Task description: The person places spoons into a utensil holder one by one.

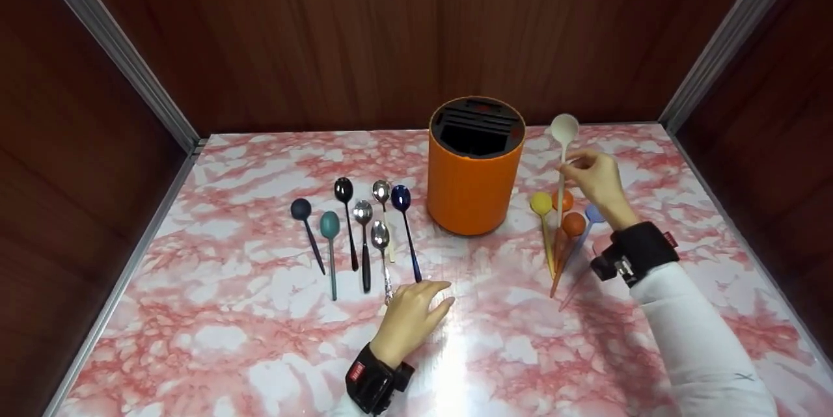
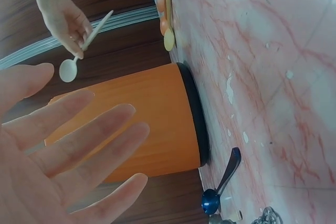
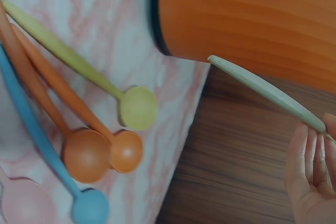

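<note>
My right hand (image 1: 600,181) pinches a long cream-coloured spoon (image 1: 564,130) by its handle, bowl end up, to the right of an orange cylindrical holder (image 1: 474,192). The right wrist view shows the handle (image 3: 268,94) slanting away from the fingers, the bowl out of frame. Slotted black plastic with a dark opening forms the holder's top (image 1: 478,127). My left hand (image 1: 407,318) holds nothing; its fingers are spread in the left wrist view, near the handle end of a dark blue metal spoon (image 1: 401,198) and a silver spoon (image 1: 381,235).
Several more spoons lie left of the holder, including a teal one (image 1: 330,225) and a black one (image 1: 343,189). Yellow (image 3: 138,108), orange (image 3: 126,151), light blue (image 3: 90,207) and pink (image 3: 27,203) spoons overlap on the right. Brown wood panels (image 1: 390,33) enclose the marbled table (image 1: 228,339).
</note>
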Tool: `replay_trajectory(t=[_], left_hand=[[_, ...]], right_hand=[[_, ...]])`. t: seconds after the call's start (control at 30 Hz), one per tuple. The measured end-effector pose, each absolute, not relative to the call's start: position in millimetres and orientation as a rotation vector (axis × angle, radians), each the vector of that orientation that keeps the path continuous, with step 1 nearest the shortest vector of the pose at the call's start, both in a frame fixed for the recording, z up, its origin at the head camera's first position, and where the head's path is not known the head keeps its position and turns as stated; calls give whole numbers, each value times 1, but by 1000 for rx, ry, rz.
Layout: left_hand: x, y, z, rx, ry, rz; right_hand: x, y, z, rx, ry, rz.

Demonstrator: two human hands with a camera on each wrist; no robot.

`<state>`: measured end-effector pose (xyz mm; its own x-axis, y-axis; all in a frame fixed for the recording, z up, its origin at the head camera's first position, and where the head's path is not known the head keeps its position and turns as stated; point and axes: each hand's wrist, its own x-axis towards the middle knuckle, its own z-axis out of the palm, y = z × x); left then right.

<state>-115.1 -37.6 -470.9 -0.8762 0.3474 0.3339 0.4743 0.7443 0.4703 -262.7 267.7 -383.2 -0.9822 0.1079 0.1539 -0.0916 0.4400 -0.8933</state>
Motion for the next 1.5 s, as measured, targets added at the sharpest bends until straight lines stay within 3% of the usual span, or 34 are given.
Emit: replay_trajectory(t=[0.77, 1.5], left_hand=[[-114, -35, -474, -717, -2650, -788], [-111, -40, -471, -684, -2651, -796]], right_hand=[[-271, 245, -291, 161, -2371, 1352], [-280, 193, -262, 320, -2279, 1486]])
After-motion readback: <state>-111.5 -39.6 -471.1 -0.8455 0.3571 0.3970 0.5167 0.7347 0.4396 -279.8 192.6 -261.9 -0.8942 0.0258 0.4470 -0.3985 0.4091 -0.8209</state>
